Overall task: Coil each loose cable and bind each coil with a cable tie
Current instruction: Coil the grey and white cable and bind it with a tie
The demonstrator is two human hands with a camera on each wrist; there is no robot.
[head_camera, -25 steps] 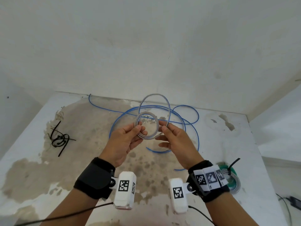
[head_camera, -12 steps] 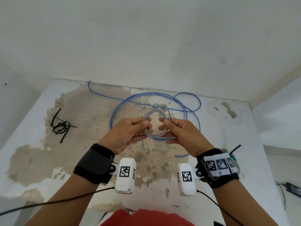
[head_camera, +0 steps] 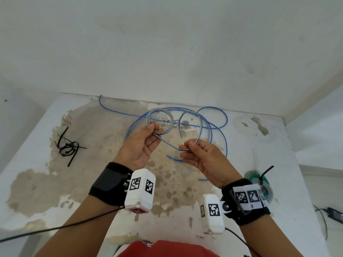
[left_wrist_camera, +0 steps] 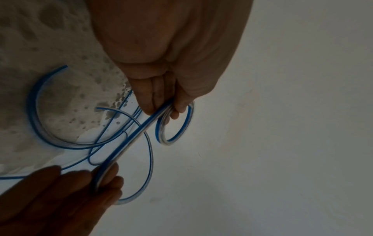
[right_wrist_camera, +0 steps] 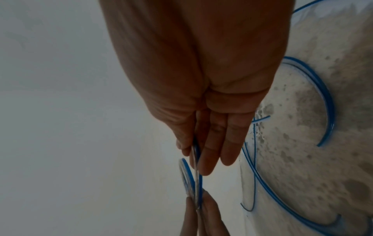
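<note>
My left hand [head_camera: 143,145] pinches the small coil [head_camera: 160,121]; my right hand [head_camera: 202,160] pinches the blue cable [head_camera: 201,127] above the worktop [head_camera: 33,145].

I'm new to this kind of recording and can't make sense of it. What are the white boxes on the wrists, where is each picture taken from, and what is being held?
No machine here: a person works with bare hands. The white boxes are wrist cameras. The wide picture comes from a head camera looking down; the two dark close-ups look along each hand. The left hand pinches a small coil of blue and clear cable, and the right hand pinches the loose run of the same cable. More of it lies on the stained white table, along with black cable ties on the left and a finished, tied coil by the right wrist.
</note>
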